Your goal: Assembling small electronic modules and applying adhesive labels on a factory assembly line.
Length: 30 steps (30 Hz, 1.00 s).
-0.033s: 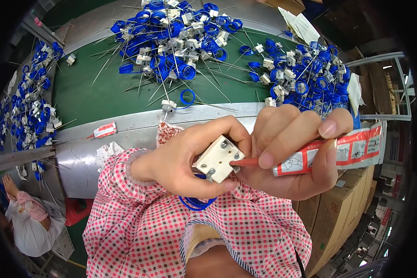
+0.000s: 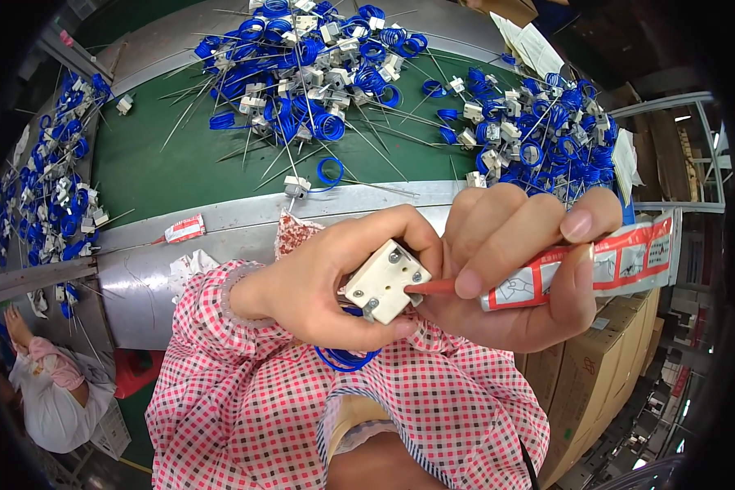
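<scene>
My left hand is wrapped round a small cream-white thermostat block, its face with several screws and a small hole in the middle turned up. Below that hand hangs a blue coil of thin tube, seemingly joined to the block. In my right hand is a red-and-white squeeze tube, held between thumb and fingers. Its red pointed nozzle meets the block's right side, by a screw. Whether anything comes out of the nozzle cannot be seen.
Heaped on the green table are similar blocks with blue coils and thin metal rods; another heap lies right. A second red-and-white tube rests on the metal edge. Cardboard boxes stand right; another person sits left.
</scene>
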Available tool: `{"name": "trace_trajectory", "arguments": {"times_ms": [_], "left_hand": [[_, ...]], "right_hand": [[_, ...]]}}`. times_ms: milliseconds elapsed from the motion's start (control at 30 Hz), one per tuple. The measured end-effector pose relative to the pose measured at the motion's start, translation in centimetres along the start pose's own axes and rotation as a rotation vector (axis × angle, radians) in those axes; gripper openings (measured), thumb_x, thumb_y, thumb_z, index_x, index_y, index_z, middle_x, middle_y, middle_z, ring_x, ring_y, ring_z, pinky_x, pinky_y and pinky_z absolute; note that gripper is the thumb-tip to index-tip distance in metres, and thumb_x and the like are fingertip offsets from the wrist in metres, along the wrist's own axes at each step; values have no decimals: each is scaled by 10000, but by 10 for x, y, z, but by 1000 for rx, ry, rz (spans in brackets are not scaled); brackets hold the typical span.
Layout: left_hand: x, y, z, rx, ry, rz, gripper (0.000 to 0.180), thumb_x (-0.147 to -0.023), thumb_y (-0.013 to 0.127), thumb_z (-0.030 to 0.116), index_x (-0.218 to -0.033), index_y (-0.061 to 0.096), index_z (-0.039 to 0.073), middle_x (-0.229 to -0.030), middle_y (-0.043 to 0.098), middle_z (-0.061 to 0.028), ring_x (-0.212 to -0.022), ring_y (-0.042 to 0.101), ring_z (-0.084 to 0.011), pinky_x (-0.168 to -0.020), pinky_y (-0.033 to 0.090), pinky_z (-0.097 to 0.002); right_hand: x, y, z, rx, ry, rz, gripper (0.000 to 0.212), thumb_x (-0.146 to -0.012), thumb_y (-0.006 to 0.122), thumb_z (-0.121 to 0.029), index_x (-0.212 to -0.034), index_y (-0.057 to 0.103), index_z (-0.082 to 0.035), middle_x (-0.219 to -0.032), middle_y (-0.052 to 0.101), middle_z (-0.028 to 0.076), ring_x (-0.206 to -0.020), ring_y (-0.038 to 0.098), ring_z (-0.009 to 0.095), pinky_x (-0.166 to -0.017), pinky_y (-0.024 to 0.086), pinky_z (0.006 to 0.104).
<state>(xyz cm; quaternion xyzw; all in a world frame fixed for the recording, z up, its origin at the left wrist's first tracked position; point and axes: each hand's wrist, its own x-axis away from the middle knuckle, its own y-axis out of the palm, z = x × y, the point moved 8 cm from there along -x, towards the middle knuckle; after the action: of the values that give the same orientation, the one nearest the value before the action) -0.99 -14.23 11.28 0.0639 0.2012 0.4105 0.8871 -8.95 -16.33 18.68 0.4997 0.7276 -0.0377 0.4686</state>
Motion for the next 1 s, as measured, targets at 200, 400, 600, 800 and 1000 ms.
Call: {"name": "trace_trajectory", "arguments": {"times_ms": [200, 400, 600, 800, 1000], "left_hand": [[1, 0, 6, -71, 18, -21, 364, -642, 677, 112, -934, 474, 33, -860, 527, -59, -742, 519, -149, -647, 418, -266], [0, 3, 7, -96, 17, -51, 341, -643, 670, 125, -913, 483, 35, -821, 539, -65, -710, 539, -175, -620, 425, -277], [-2, 3, 12, -196, 73, -113, 337, -640, 662, 126, -913, 488, 31, -784, 552, -80, -659, 570, -205, -564, 439, -288], [-2, 2, 12, -213, 125, -138, 343, -647, 649, 127, -929, 484, 21, -790, 574, -94, -657, 595, -222, -558, 457, -300], [0, 0, 10, -174, 95, -105, 346, -638, 658, 129, -919, 484, 27, -795, 562, -85, -664, 582, -211, -561, 445, -292]], "right_hand": [[-1, 4, 6, -65, 114, -56, 191, -890, 306, -203, -986, 359, -47, -524, 493, 76, -395, 342, 125, -389, 302, 231], [-2, 8, 9, -83, 208, -153, 194, -894, 309, -210, -990, 346, -46, -545, 512, 93, -411, 376, 136, -397, 322, 237], [-3, 11, 13, -56, 272, -206, 206, -895, 320, -224, -1004, 332, -50, -542, 515, 93, -407, 381, 138, -392, 349, 240], [-2, 14, 18, 28, 347, -231, 211, -891, 319, -221, -1012, 326, -48, -550, 524, 101, -396, 383, 144, -380, 345, 245], [-1, 11, 18, -19, 276, -167, 218, -892, 311, -220, -1013, 325, -39, -544, 508, 99, -401, 373, 144, -393, 330, 248]]}}
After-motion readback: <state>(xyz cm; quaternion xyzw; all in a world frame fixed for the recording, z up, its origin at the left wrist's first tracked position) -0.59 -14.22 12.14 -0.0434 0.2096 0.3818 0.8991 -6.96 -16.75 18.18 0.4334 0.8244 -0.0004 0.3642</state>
